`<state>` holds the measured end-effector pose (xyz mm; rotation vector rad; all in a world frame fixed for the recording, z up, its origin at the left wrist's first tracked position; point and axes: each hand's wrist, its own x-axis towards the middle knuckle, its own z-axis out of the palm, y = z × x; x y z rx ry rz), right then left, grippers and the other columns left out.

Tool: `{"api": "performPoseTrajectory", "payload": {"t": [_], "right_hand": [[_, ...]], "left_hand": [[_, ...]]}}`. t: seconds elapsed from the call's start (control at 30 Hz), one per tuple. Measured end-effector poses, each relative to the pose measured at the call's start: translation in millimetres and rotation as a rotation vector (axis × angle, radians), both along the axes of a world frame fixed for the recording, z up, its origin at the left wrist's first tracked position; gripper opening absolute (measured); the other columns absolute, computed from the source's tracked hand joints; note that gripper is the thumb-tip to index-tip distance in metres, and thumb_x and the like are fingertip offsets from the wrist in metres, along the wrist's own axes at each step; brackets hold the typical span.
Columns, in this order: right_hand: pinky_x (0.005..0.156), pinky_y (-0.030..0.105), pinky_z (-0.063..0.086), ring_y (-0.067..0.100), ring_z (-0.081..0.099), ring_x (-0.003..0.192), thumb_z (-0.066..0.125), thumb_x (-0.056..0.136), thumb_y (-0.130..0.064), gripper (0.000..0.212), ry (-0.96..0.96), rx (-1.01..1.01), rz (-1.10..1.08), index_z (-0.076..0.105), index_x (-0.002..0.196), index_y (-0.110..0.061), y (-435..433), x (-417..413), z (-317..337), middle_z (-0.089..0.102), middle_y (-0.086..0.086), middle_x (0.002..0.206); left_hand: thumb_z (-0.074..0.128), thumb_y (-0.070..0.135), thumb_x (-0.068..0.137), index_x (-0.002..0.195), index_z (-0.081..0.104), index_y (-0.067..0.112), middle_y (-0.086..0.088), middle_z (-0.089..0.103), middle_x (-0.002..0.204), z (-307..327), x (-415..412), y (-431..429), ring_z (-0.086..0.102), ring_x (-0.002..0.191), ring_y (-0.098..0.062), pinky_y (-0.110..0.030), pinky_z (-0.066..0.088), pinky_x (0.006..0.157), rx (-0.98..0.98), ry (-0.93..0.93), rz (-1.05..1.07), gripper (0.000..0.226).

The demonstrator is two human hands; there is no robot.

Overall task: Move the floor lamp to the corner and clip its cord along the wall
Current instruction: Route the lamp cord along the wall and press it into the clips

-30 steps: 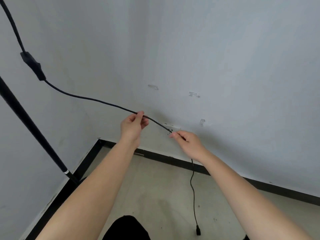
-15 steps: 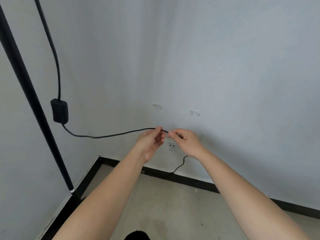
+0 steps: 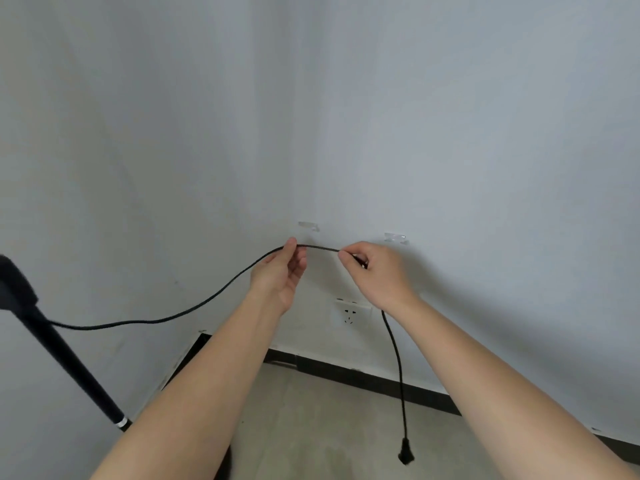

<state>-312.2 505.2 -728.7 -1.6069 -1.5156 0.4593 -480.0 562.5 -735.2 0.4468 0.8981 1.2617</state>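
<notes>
Head view: cord (image 3: 194, 308) near corner clips (image 3: 309, 225).

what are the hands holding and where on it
Both hold the black lamp cord: left hand and right hand pinch a short mid-length stretch, plug dangling.

Floor (image 3: 311, 427) is plain beige, kinda scuffed, with a black baseboard (image 3: 363, 374) running along both walls into the far left corner. Only thing going down to it is the black lamp pole (image 3: 69, 358) on the left; its foot is hidden.
</notes>
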Motion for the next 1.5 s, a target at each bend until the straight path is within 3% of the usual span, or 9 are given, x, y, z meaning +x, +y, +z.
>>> {"api": "performPoseTrajectory", "payload": {"t": [0.13, 0.33, 0.47, 0.67, 0.8, 0.9, 1.07, 1.27, 1.5], "right_hand": [[0.078, 0.027, 0.052, 0.010, 0.069, 0.084, 0.061, 0.093, -0.032, 0.019, -0.082, 0.092, -0.018, 0.077, 0.096, -0.023, 16.0, -4.8, 16.0, 0.077, -0.009, 0.091], [0.058, 0.028, 0.039, 0.008, 0.048, 0.054, 0.057, 0.094, -0.033, 0.029, -0.254, 0.068, 0.005, 0.066, 0.067, -0.032, 32.1, -3.2, 33.7, 0.051, -0.010, 0.050], [0.074, 0.030, 0.053, 0.013, 0.066, 0.079, 0.057, 0.094, -0.033, 0.023, -0.305, 0.076, 0.042, 0.077, 0.098, -0.023, 33.2, -8.6, 40.9, 0.076, -0.007, 0.084], [0.078, 0.031, 0.057, 0.013, 0.068, 0.087, 0.059, 0.092, -0.030, 0.022, -0.314, -0.024, 0.092, 0.077, 0.099, -0.020, 38.7, -0.7, 48.3, 0.077, -0.006, 0.093], [0.062, 0.013, 0.048, -0.001, 0.064, 0.064, 0.067, 0.088, -0.033, 0.017, -0.255, -0.036, 0.110, 0.079, 0.093, -0.022, 45.1, 3.8, 54.6, 0.078, -0.008, 0.086], [0.047, 0.006, 0.040, 0.005, 0.067, 0.050, 0.071, 0.085, -0.041, 0.019, -0.226, -0.015, 0.088, 0.080, 0.086, -0.023, 47.2, 1.7, 53.2, 0.078, -0.007, 0.074], [0.056, 0.021, 0.051, 0.008, 0.066, 0.048, 0.072, 0.082, -0.047, 0.022, -0.207, 0.044, -0.014, 0.079, 0.076, -0.028, 50.8, -5.6, 49.4, 0.074, -0.004, 0.061], [0.053, 0.021, 0.047, 0.005, 0.065, 0.049, 0.071, 0.081, -0.047, 0.020, -0.175, 0.041, -0.065, 0.075, 0.070, -0.031, 52.4, -9.2, 49.1, 0.073, -0.005, 0.060], [0.072, 0.029, 0.055, 0.012, 0.070, 0.074, 0.065, 0.084, -0.048, 0.025, -0.457, 0.069, -0.055, 0.079, 0.080, -0.028, 53.0, -8.3, 42.5, 0.076, -0.010, 0.073]], "left_hand": [[0.070, 0.010, 0.088, 0.082, 0.065, 0.002, -0.007, 0.069, 0.068, 5.3, 6.3, 8.1, 0.067, 0.057, -0.011, -0.019, 0.056, 0.051, -0.100, -0.162, 0.021, 0.012], [0.065, 0.007, 0.092, 0.087, 0.066, 0.003, -0.006, 0.069, 0.076, 13.6, 9.5, 18.9, 0.065, 0.069, -0.012, -0.020, 0.060, 0.064, -0.017, -0.108, -0.067, 0.007], [0.061, 0.006, 0.094, 0.086, 0.065, 0.003, -0.007, 0.066, 0.078, 11.9, 12.2, 27.8, 0.067, 0.056, -0.009, -0.019, 0.059, 0.059, -0.003, -0.109, -0.017, 0.010], [0.064, 0.005, 0.092, 0.087, 0.064, 0.003, -0.008, 0.065, 0.077, 5.2, 7.0, 41.4, 0.067, 0.052, -0.009, -0.019, 0.057, 0.055, -0.010, -0.092, 0.116, 0.005], [0.064, 0.006, 0.092, 0.090, 0.064, 0.003, -0.007, 0.065, 0.077, 4.2, 3.6, 44.3, 0.066, 0.052, -0.009, -0.020, 0.057, 0.055, -0.008, -0.070, 0.173, 0.004], [0.062, 0.007, 0.094, 0.094, 0.063, 0.003, -0.007, 0.064, 0.078, -0.6, 3.9, 44.8, 0.065, 0.050, -0.008, -0.020, 0.056, 0.053, -0.023, -0.093, 0.211, 0.005], [0.063, 0.019, 0.094, 0.087, 0.065, 0.004, -0.005, 0.066, 0.074, -1.3, 10.3, 38.5, 0.067, 0.053, -0.010, -0.020, 0.056, 0.052, -0.066, -0.140, 0.095, 0.016], [0.063, 0.017, 0.094, 0.084, 0.066, 0.005, -0.004, 0.067, 0.071, 11.3, 14.2, 30.8, 0.066, 0.062, -0.009, -0.018, 0.058, 0.059, -0.053, -0.115, -0.051, 0.016], [0.074, 0.010, 0.085, 0.101, 0.069, 0.001, -0.007, 0.071, 0.078, 11.2, 14.2, 37.2, 0.069, 0.062, -0.012, -0.021, 0.057, 0.058, -0.004, -0.018, 0.072, 0.020]]}}
